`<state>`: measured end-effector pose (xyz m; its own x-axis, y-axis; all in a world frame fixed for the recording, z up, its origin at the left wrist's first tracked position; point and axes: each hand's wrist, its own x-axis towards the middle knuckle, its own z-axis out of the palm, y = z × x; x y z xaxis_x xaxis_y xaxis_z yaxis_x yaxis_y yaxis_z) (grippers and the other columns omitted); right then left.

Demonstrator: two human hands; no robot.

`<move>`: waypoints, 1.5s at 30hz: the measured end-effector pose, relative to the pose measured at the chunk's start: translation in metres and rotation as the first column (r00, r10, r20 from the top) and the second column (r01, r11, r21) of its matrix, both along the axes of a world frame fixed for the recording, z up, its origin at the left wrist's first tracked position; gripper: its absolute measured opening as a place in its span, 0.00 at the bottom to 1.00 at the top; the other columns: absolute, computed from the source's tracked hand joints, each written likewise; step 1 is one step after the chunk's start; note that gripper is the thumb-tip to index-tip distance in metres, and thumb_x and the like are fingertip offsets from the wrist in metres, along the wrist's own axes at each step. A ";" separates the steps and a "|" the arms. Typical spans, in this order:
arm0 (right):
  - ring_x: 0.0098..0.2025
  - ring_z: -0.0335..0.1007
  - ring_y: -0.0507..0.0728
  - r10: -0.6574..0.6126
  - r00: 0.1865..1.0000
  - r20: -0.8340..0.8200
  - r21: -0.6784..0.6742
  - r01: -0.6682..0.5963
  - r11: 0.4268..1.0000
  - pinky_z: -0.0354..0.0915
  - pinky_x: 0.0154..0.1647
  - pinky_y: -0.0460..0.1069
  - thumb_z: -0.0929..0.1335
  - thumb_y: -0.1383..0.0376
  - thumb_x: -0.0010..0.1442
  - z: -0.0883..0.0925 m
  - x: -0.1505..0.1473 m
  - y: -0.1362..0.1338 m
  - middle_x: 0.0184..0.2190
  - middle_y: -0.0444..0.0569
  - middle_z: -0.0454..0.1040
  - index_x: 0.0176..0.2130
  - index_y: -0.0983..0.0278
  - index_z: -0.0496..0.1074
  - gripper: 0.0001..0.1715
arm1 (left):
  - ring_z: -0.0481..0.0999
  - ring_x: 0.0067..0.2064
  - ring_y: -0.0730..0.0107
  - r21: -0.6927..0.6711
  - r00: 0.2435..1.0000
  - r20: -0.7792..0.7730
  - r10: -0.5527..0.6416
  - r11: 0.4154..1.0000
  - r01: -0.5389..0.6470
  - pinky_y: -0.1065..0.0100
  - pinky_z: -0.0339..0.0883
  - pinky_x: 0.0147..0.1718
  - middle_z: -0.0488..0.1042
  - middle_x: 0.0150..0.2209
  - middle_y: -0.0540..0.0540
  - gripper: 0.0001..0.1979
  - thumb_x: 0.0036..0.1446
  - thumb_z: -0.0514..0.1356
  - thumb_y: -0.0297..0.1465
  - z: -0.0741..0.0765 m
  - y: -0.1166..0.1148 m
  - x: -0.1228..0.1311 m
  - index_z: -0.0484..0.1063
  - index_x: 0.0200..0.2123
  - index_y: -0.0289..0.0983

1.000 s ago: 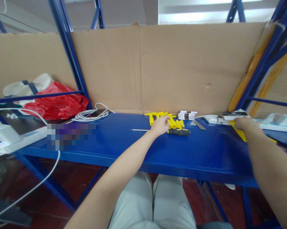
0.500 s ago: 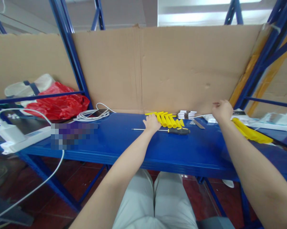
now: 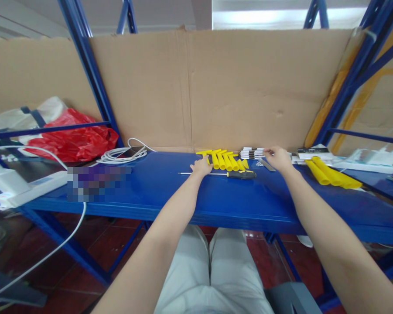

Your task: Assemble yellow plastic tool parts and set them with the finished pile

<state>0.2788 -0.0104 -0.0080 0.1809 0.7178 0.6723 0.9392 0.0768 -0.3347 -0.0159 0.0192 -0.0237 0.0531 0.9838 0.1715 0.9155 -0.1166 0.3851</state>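
Note:
My left hand [image 3: 201,167] lies on the blue shelf [image 3: 157,192], its fingers loosely spread against the left end of a row of yellow plastic pieces [image 3: 224,159]. Just in front of them a screwdriver [image 3: 240,175] with a black and yellow handle lies flat, shaft pointing left past my left hand. My right hand [image 3: 278,158] is curled, with thumb and fingertips pinched at the right end of a small stack of white and black pieces [image 3: 251,153]. What the fingers grip is hidden. A small metal strip [image 3: 264,164] lies beside that hand.
Longer yellow tubes [image 3: 330,174] lie at the right, with white boxes [image 3: 314,153] behind them. At the left are a coiled white cable [image 3: 122,155], a red bag [image 3: 75,141] and a white power strip [image 3: 26,189]. Brown cardboard [image 3: 242,87] backs the shelf between blue uprights [image 3: 88,69].
My right hand left the yellow tubes at the right, rose toward the cardboard, then came down left to the white stack. My left hand slid from the row's middle to its left end.

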 end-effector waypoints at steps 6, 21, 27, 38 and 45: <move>0.41 0.76 0.60 0.085 0.996 -0.007 0.023 -0.085 0.996 0.69 0.47 0.53 0.64 0.71 0.53 -0.004 -0.002 0.006 0.39 0.54 0.81 0.36 0.64 0.80 0.15 | 0.70 0.61 0.52 0.033 1.000 -0.005 -0.028 0.999 0.028 0.48 0.63 0.56 0.73 0.58 0.43 0.19 0.62 0.52 0.35 -0.003 0.005 -0.001 0.73 0.54 0.48; 0.42 0.77 0.60 0.057 0.998 -0.016 -0.056 -0.058 0.997 0.69 0.47 0.52 0.64 0.72 0.55 -0.002 -0.004 0.003 0.39 0.55 0.81 0.38 0.66 0.80 0.16 | 0.76 0.56 0.54 -0.005 0.964 0.247 0.095 0.995 -0.097 0.62 0.69 0.50 0.75 0.54 0.31 0.22 0.59 0.58 0.30 0.001 0.010 -0.004 0.64 0.57 0.34; 0.41 0.77 0.61 0.075 0.996 -0.044 -0.032 -0.076 0.997 0.70 0.47 0.53 0.64 0.72 0.54 -0.005 0.000 0.005 0.38 0.55 0.81 0.36 0.65 0.80 0.14 | 0.75 0.57 0.56 0.112 0.946 0.321 0.039 0.991 -0.078 0.63 0.68 0.52 0.76 0.53 0.36 0.18 0.64 0.51 0.31 0.008 0.006 -0.002 0.69 0.55 0.35; 0.33 0.77 0.57 0.352 0.741 -0.572 0.114 -0.353 0.929 0.71 0.35 0.50 0.60 0.49 0.67 0.001 -0.014 0.005 0.37 0.55 0.80 0.46 0.65 0.72 0.25 | 0.65 0.65 0.64 0.456 0.849 0.078 -0.523 0.776 0.436 0.62 0.56 0.65 0.67 0.63 0.41 0.24 0.64 0.52 0.28 0.004 -0.017 0.025 0.62 0.62 0.36; 0.25 0.74 0.54 0.402 0.612 -0.681 0.193 -0.380 0.905 0.70 0.27 0.48 0.69 0.53 0.60 0.004 -0.023 0.004 0.31 0.49 0.78 0.43 0.62 0.72 0.17 | 0.65 0.65 0.63 0.405 0.770 0.019 -0.638 0.709 0.577 0.59 0.56 0.65 0.67 0.64 0.45 0.26 0.61 0.57 0.28 0.004 -0.026 0.030 0.64 0.63 0.42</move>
<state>0.2558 -0.0060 -0.0039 0.3046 0.8165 0.4904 0.3131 0.4004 -0.8612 0.0142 -0.0066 -0.0197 0.5623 0.6116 0.5566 0.5329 -0.7827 0.3216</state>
